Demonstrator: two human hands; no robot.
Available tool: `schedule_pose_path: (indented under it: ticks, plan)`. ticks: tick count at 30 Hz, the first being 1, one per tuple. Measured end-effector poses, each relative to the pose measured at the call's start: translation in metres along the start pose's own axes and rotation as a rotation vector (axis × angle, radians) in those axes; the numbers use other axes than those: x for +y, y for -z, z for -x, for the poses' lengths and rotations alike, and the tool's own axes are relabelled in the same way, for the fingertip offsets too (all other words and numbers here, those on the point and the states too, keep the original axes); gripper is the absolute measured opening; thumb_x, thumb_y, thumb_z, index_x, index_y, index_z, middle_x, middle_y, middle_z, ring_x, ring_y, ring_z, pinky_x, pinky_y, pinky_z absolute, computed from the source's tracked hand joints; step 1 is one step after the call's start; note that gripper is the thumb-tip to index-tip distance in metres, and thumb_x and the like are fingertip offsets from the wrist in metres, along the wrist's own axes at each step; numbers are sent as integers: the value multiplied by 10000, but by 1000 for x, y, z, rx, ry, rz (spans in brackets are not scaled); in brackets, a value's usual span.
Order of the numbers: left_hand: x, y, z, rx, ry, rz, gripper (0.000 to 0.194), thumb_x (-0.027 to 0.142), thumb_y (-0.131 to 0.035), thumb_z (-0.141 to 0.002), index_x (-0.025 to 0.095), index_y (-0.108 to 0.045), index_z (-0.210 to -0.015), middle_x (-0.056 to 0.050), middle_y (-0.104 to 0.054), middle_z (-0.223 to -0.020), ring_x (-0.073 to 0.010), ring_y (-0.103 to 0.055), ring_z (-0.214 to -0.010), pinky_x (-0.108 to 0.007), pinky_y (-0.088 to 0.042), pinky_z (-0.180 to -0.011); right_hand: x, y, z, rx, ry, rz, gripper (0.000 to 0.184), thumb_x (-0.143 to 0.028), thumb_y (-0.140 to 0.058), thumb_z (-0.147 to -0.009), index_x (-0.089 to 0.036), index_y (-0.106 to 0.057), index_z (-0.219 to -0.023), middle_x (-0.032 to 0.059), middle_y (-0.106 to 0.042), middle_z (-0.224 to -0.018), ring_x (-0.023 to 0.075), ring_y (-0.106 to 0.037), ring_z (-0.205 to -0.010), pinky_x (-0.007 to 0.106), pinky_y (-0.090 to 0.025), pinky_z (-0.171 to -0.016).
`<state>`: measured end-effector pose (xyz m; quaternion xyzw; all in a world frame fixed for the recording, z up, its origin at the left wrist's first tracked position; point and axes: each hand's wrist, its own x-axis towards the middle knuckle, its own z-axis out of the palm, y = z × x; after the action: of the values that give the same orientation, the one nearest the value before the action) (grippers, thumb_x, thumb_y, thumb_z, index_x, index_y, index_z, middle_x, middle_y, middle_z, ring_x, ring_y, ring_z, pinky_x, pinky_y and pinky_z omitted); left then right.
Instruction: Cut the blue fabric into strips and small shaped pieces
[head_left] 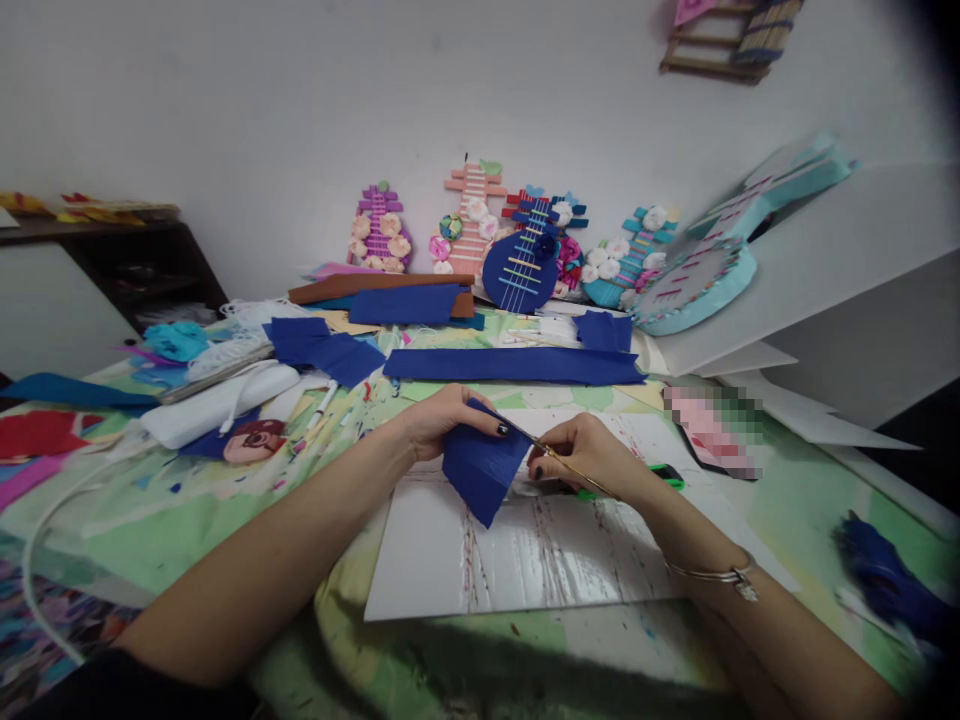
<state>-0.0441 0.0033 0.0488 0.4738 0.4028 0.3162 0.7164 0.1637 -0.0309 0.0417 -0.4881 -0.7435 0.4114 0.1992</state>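
Observation:
My left hand pinches the upper edge of a piece of dark blue crepe paper, which hangs down over the white board. In my right hand is a pair of scissors with thin gold-coloured handles. Their blades meet the paper's upper right edge, partly hidden by my fingers. Under my right hand lies a green and black tool, mostly covered, so its kind is unclear. The white board below both hands carries reddish-brown streaks and a shiny surface.
Behind the board lies a long blue paper strip. A phone rests at the right, near a blue bundle. A white power strip is at the left. Decorated paper instruments, including a blue one, lean on the wall.

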Motion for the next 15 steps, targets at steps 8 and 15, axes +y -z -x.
schedule_pose_path:
  ticks: [8, 15]
  plan:
    - [1, 0, 0, -17, 1, -9, 121, 64, -724, -506, 109, -659, -598, -43, -642, -560, -128, -578, -478, -224, -457, -467, 1, -1, -1, 21, -21, 57, 348, -445, -647, -644, -102, -685, -693, -21, -452, -403, 73, -362, -377, 201, -251, -368]
    - [0, 1, 0, -77, -3, -98, 155, 120, -760, -505, 102, -671, -631, -47, -656, -581, -137, -593, -491, -224, -470, -486, -1, 2, -1, 97, 55, 80, 349, -445, -607, -674, -119, -542, -565, -49, -278, -493, 59, -230, -472, 205, -147, -405]
